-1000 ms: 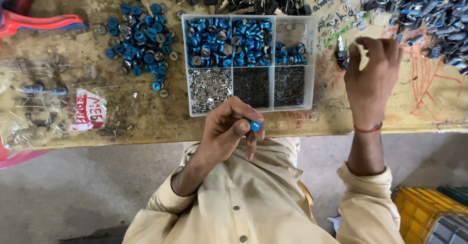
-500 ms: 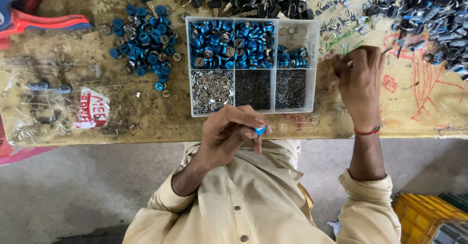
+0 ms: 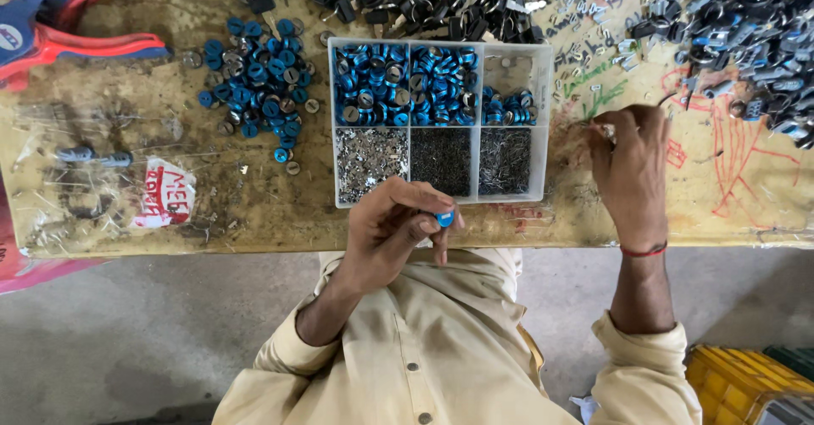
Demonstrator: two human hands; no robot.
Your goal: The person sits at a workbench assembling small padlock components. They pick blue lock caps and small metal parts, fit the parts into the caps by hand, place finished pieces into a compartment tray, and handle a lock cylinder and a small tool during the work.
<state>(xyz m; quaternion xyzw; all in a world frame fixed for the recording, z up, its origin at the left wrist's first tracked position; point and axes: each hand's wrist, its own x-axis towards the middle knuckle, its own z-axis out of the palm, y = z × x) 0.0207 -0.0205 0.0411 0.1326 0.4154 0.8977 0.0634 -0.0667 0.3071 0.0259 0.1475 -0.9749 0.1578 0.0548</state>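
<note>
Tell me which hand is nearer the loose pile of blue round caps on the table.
Left. The left hand sits below and right of the loose pile of blue round caps; the right hand lies beyond the clear plastic compartment box.

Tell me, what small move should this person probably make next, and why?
Probably bring the right hand across to the left hand. The left pinches a small blue cap over the table edge, while the right, beside the compartment tray, seems to pinch something tiny, too small to identify.

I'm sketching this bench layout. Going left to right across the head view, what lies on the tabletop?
Red and blue clamp → loose pile of blue caps → clear compartment box → right hand → heap of dark grey metal parts.
</note>
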